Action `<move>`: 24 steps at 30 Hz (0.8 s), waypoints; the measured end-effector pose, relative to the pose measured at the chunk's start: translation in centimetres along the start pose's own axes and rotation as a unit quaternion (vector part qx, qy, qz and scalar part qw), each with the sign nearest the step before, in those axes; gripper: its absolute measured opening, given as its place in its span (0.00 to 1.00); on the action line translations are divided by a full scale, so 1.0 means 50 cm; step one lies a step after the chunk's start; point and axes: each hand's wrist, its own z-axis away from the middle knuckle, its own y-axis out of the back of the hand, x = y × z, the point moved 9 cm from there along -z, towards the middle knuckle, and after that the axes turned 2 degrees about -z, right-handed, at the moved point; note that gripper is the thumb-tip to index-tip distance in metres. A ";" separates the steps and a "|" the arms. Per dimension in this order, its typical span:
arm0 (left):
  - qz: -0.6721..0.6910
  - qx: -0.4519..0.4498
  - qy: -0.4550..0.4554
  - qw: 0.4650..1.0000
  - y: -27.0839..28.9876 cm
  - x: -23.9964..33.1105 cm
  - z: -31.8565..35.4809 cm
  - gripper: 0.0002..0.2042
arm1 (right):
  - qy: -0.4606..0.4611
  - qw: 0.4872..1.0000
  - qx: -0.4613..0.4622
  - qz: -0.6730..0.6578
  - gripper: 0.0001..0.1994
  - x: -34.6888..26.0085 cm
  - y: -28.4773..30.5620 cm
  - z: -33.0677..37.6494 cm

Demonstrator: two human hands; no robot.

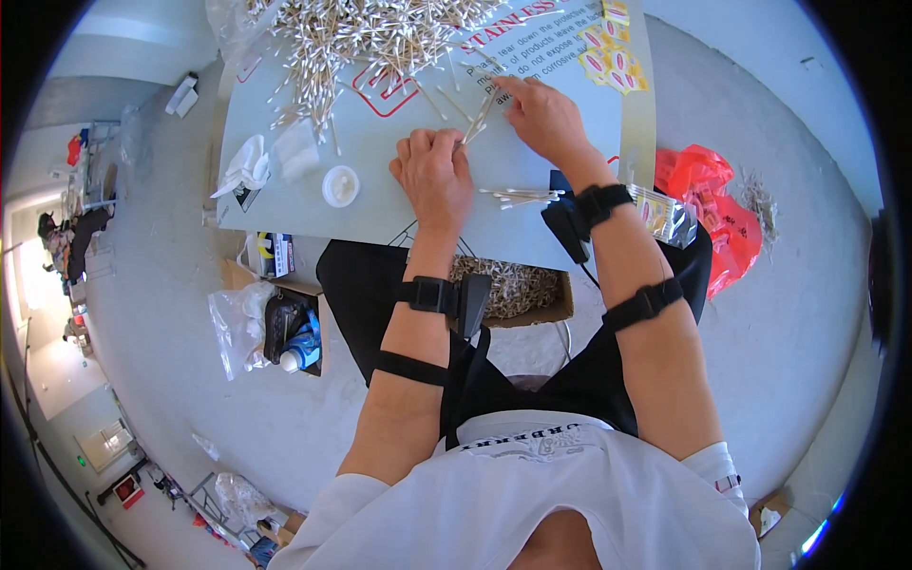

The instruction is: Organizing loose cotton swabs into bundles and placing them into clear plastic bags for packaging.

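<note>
A small bundle of cotton swabs (477, 123) slants up and to the right between my two hands. My left hand (433, 176) is closed on its lower end, knuckles up, resting at the tabletop. My right hand (546, 116) has its index finger stretched out, its tip touching or close to the bundle's upper end; the other fingers are partly hidden beneath the hand. Loose swabs lie just beyond my hands, spilling from a large heap of cotton swabs (356, 47). Close to my right wrist lies a small group of swabs (521, 197).
Left of my left hand are a round white container (340, 186) and a white crumpled cloth (247, 166). Small yellow packets (613, 59) lie at the far right. Below the table edge sits a carton of swabs (522, 290); a red plastic bag (711, 214) is at the right.
</note>
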 end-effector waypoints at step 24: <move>-0.016 -0.019 0.000 1.000 0.009 -0.024 0.001 0.08 | -0.028 0.990 0.111 -0.085 0.07 0.035 0.018 0.008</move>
